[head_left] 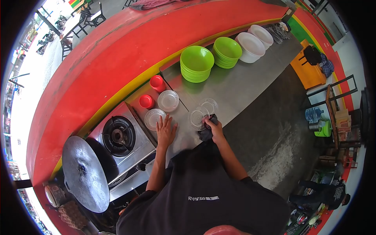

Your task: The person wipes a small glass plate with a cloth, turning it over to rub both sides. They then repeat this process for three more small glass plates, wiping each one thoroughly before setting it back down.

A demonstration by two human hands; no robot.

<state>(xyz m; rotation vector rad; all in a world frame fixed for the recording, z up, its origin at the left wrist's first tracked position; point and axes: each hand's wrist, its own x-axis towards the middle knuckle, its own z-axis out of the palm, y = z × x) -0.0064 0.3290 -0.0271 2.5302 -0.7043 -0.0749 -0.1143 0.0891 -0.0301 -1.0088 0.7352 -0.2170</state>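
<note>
A black cloth (pixel 205 134) is bunched in my right hand (pixel 214 128), which is closed on it near the counter's front edge. Against that hand and the cloth lies a clear plastic lid (pixel 196 118), with a second clear lid (pixel 210 105) just behind it. My left hand (pixel 166 131) rests flat on the steel counter with its fingers spread. Its fingertips are beside a clear dish (pixel 154 118). Another clear dish (pixel 168 100) sits behind that one. Two red containers (pixel 146 101) (pixel 157 83) stand near the wall.
Stacked green bowls (pixel 197 60) (pixel 227 51) and white bowls (pixel 250 45) line the back of the steel counter (pixel 231 92). On the left are a gas stove (pixel 118 136) and a large wok (pixel 85 174). A person (pixel 329 195) is at the lower right.
</note>
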